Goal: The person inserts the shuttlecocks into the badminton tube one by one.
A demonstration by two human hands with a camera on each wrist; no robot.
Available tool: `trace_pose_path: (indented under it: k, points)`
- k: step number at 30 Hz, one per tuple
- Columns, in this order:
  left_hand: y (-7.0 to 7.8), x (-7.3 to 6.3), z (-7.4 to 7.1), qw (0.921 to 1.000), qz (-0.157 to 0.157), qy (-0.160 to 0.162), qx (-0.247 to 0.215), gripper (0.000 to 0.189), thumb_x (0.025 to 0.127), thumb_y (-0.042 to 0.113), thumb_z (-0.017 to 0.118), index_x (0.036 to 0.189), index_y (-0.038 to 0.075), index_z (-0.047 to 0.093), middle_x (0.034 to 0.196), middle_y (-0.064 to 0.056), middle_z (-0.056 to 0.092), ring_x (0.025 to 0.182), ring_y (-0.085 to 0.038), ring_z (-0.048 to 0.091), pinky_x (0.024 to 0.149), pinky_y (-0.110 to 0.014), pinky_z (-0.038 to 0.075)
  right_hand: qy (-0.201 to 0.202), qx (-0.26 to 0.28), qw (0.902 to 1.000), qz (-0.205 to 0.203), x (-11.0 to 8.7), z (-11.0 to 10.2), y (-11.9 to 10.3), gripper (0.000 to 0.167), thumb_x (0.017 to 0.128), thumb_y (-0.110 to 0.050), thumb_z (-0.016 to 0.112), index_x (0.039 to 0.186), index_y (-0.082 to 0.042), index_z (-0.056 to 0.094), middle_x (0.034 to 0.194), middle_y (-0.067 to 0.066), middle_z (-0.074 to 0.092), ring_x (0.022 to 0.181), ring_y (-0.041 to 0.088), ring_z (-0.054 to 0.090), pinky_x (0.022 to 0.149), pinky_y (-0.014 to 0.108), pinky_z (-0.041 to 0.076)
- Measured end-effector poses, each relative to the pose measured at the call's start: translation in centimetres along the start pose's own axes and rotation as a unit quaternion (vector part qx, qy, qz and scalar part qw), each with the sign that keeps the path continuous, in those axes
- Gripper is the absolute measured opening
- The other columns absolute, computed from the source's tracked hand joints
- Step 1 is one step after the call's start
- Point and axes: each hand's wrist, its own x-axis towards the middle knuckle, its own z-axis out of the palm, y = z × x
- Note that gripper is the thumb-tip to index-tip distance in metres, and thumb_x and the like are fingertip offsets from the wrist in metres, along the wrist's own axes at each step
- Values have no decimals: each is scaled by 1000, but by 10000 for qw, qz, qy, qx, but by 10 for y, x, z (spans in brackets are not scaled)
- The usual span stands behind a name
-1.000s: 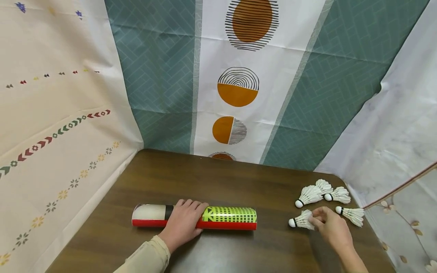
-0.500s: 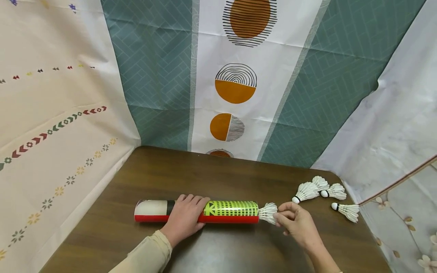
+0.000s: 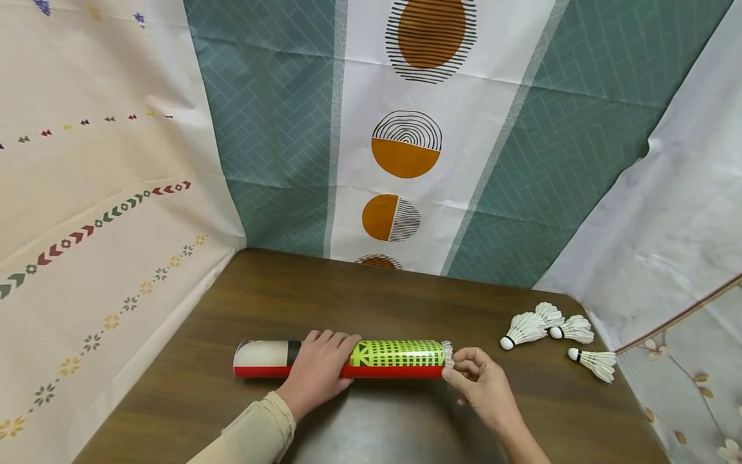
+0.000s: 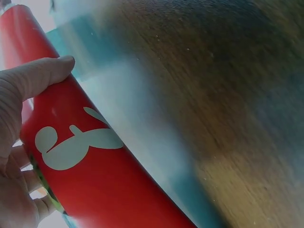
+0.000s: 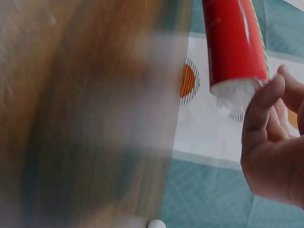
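A shuttlecock tube [image 3: 400,356], red below with a yellow-green grid pattern and a white end, lies sideways on the brown table. My left hand [image 3: 319,366] grips it around the middle; in the left wrist view the thumb [image 4: 50,73] lies across its red side [image 4: 109,185]. Out of the tube's right end pokes the feathered skirt of a shuttlecock [image 3: 447,353], its cork and most of its feathers hidden inside. My right hand [image 3: 485,388] pinches that feather edge between thumb and fingers, fingertips right at the tube's rim, as the right wrist view also shows.
Several white shuttlecocks lie at the table's right side: a cluster with one at the front [image 3: 524,330] and one at its right [image 3: 574,330], plus a separate one [image 3: 594,364] nearer me. Patterned cloth [image 3: 278,129] hangs behind the table and along both sides.
My right hand has picked up the nearest shuttlecock, carried it left and pushed it cork-first into the tube's right end until only the feather edge shows. The left hand keeps its grip.
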Motion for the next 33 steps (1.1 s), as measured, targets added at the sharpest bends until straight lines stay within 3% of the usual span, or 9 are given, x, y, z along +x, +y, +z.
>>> trace_pose_path:
  k: [4, 8, 17, 26, 33]
  points:
    - [4, 2, -2, 10000, 46, 17, -37, 77, 71, 43, 99, 137, 20, 66, 124, 1, 77, 110, -21, 69, 98, -45, 52, 232, 22, 9997, -74, -4, 6, -1, 46, 85, -7, 90, 120, -4, 59, 95, 6, 78, 77, 8, 58, 62, 23, 51]
    - [7, 5, -4, 9999, 92, 35, -54, 77, 72, 43, 98, 138, 20, 66, 125, 1, 76, 111, -21, 69, 99, -46, 52, 298, 210, 9992, -156, -6, 12, -2, 46, 86, -4, 87, 121, -3, 57, 97, 8, 78, 78, 6, 59, 68, 19, 51]
    - [9, 6, -4, 10000, 80, -33, -27, 77, 73, 44, 98, 139, 20, 65, 126, 1, 76, 111, -21, 69, 98, -46, 52, 59, 588, 9982, -63, -9, 16, -1, 41, 92, 3, 79, 124, 0, 54, 106, 18, 80, 83, 9, 70, 73, 20, 57]
    - [8, 4, -3, 9999, 78, -95, -56, 78, 72, 43, 99, 138, 20, 65, 126, 0, 76, 111, -22, 69, 98, -46, 52, -197, 605, 9980, 46, -9, 17, 1, 39, 95, 3, 75, 125, -1, 51, 116, 24, 79, 90, 17, 72, 76, 23, 56]
    - [8, 5, -1, 9999, 95, -85, -48, 77, 72, 43, 99, 138, 21, 65, 126, 0, 76, 111, -22, 69, 98, -46, 52, -241, 465, 9986, 63, -7, 14, 4, 39, 95, -1, 77, 124, -1, 52, 116, 22, 79, 88, 12, 69, 76, 23, 54]
